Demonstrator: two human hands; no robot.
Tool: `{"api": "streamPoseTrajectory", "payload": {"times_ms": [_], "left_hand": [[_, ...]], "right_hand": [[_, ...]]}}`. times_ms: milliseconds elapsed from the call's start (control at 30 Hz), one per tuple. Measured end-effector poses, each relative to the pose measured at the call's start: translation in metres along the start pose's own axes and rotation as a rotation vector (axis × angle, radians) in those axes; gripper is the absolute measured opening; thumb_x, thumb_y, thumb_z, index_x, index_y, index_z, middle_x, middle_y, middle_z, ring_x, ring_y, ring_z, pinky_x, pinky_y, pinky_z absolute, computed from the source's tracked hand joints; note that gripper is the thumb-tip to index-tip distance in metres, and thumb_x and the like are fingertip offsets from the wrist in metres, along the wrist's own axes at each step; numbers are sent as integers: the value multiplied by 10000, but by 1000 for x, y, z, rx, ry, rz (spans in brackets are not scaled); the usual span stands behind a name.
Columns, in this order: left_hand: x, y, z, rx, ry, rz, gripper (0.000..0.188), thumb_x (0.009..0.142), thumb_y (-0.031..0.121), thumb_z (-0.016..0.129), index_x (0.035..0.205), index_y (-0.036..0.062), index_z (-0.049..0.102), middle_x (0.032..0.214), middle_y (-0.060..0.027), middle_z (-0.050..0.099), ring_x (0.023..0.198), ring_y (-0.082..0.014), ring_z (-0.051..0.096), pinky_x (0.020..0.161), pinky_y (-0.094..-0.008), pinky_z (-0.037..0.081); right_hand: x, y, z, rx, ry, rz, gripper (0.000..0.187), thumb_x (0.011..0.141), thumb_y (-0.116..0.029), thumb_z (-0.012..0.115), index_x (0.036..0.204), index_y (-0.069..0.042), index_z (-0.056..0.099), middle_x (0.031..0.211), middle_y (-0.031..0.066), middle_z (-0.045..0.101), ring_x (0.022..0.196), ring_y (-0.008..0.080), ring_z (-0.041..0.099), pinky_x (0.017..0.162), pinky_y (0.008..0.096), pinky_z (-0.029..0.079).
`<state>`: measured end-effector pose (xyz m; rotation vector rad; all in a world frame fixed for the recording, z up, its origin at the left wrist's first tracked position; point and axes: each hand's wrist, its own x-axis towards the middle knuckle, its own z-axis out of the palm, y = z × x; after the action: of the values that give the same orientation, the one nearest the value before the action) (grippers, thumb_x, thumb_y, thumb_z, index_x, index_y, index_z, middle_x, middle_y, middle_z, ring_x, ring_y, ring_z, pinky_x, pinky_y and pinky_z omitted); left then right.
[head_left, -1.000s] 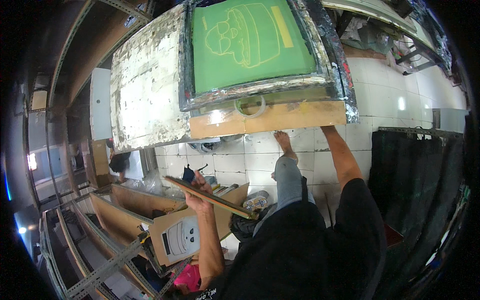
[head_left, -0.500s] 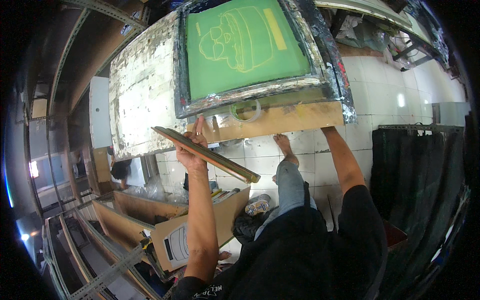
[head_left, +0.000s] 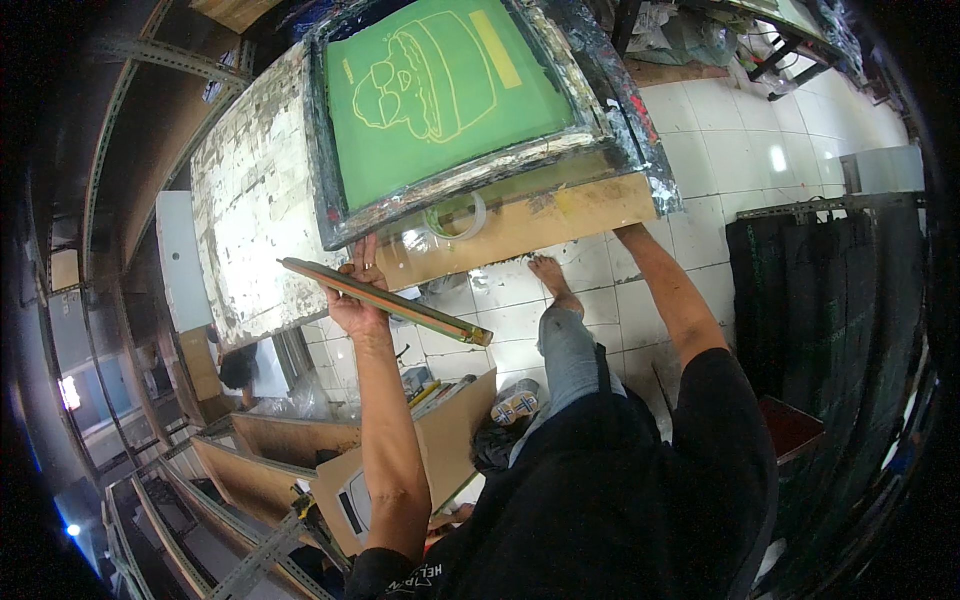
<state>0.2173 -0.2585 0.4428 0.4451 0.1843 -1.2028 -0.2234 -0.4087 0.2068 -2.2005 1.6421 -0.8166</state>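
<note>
My left hand (head_left: 362,300) grips a long, narrow squeegee (head_left: 400,306) with green and orange-brown edges, which slants across the palm. Two of its fingers reach past the squeegee to the left end of a tan wooden board (head_left: 560,218). Above that board lies a screen printing frame (head_left: 470,182), its mesh green with a pale yellow line drawing. A roll of tape (head_left: 470,218) rests on the board, partly under the frame. My right hand is out of sight beneath the board's right end; only the wrist and forearm (head_left: 672,285) show.
Left of the frame is a worn, white-patched tabletop (head_left: 250,190). Metal shelving (head_left: 130,150) stands at far left, with a cardboard sheet (head_left: 450,425) below my left arm. Dark hanging sheets (head_left: 800,320) fill the right side. White floor tiles (head_left: 720,150) extend beyond the board.
The view has shifted, so the frame and board appear further left. The squeegee is turned slightly in my left hand. Both hands stay at the board.
</note>
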Motion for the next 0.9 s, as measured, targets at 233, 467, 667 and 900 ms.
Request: {"api": "streamPoseTrajectory", "payload": {"times_ms": [233,467,667,900], "left_hand": [[-7,4,4,-16,-65,-40,526,944,401,490,818,-100,591,1506,-287,221,1418,-372,222,658,-299,489],[-12,12,24,21,-127,-7,441,940,307,483,831,-107,589,1479,-302,274,1413,-357,246,670,-302,478],[-19,13,45,15,-191,2,484,948,352,484,814,-101,591,1477,-312,267,1413,-365,241,667,-293,482],[-19,16,47,-65,-188,17,531,938,410,517,806,-99,594,1452,-338,285,1402,-386,253,650,-292,516]], "right_hand": [[-7,-10,-6,33,33,21,427,797,-121,590,1217,-46,564,1260,146,552,1218,366,463,1041,467,360],[-35,-21,-23,-320,4,-194,472,751,-97,628,1217,-57,558,1216,160,566,1110,367,535,969,481,422],[-71,-58,-69,-293,-282,70,421,662,-86,684,1052,-14,544,1056,249,559,809,402,616,689,460,532],[-61,-203,-219,68,-239,171,401,617,-143,722,934,26,543,902,240,568,731,410,599,654,461,510]]}}
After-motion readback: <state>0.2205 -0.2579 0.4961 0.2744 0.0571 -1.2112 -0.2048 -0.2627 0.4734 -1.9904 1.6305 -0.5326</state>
